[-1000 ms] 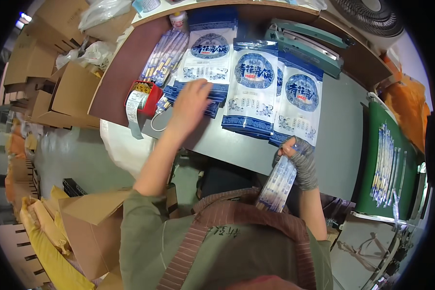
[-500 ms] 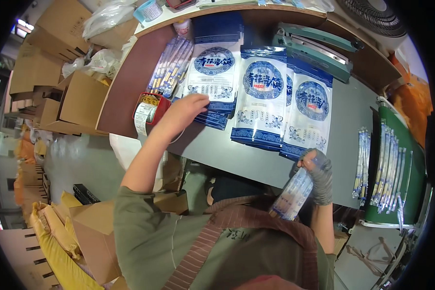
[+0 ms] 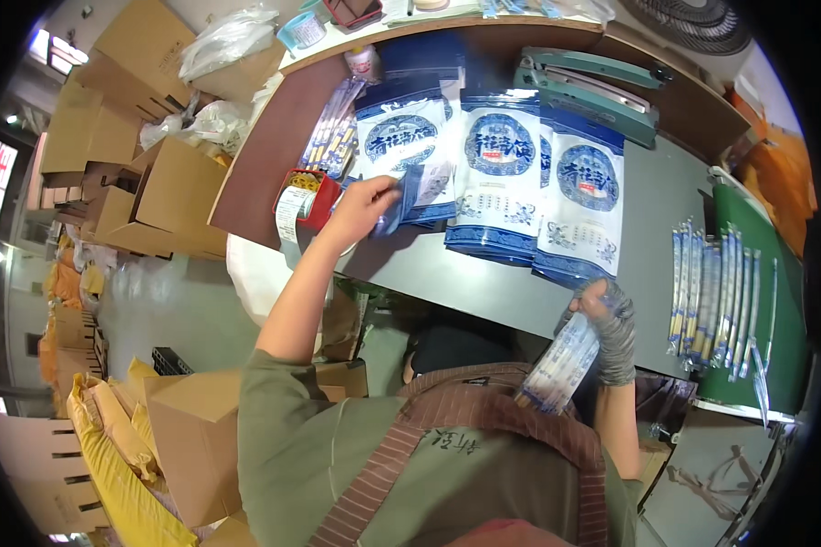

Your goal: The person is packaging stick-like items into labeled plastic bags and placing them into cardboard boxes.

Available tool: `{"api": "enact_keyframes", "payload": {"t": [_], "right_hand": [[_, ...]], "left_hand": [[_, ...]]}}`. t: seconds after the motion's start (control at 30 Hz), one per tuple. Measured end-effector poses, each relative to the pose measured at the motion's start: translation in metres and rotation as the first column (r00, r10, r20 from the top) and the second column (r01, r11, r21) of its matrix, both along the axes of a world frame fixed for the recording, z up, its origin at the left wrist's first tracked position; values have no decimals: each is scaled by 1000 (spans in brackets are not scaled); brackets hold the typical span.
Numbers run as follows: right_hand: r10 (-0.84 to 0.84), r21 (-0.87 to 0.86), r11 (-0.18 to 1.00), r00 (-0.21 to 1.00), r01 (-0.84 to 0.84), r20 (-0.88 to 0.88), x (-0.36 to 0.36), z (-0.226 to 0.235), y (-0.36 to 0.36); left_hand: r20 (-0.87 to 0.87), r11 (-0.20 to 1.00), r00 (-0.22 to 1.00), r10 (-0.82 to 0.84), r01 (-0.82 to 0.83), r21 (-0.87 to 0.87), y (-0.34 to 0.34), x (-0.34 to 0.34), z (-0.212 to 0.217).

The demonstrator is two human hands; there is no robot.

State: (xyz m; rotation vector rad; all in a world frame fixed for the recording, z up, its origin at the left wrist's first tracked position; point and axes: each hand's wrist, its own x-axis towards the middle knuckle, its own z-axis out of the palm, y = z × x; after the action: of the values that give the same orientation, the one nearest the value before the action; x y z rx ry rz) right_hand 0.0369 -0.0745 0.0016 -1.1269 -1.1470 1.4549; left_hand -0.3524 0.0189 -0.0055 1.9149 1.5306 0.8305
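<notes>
My left hand [image 3: 367, 208] is closed on the lower edge of a white-and-blue plastic pouch [image 3: 397, 141], the top one of a stack, and that edge curls up from the pile. In my right hand [image 3: 613, 333], which has a grey wrap around palm and wrist, is a bundle of wrapped chopsticks [image 3: 561, 369], slanting down in front of the apron. Between the hands lie two more piles of pouches, a middle pile [image 3: 499, 187] and a right pile [image 3: 588, 182], flat on the grey table [image 3: 652, 264].
A red box [image 3: 317, 211] of rubber bands stands left, below more wrapped chopsticks [image 3: 333, 137]. A green bag sealer [image 3: 602, 91] sits at the back. Several wrapped chopsticks [image 3: 711, 296] lie at right, partly on a green board [image 3: 784, 337]. Cardboard boxes [image 3: 187, 196] fill the far left.
My left hand has taken hold of the left pile's top pouch and bent its lower edge upward. My right hand still holds the chopsticks. The view has shifted slightly.
</notes>
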Motion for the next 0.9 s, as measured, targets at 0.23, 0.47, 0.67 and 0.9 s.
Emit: {"api": "enact_keyframes", "payload": {"t": [0.23,0.47,0.67,0.9], "right_hand": [[159,260,953,987,-157,15,-44,12,-12],[373,98,927,919,-362,-129,-86,-64,4],[348,192,873,849,-448,399,-95,-53,12],[349,6,935,920,-356,176,-30,-59,-82]], "left_hand": [[-408,955,911,-57,169,245,-90,159,-26],[624,951,777,86,123,-283,-94,129,-61],[481,963,835,268,-236,-127,-114,144,-56],[92,860,904,-417,360,361,-171,155,3]]}}
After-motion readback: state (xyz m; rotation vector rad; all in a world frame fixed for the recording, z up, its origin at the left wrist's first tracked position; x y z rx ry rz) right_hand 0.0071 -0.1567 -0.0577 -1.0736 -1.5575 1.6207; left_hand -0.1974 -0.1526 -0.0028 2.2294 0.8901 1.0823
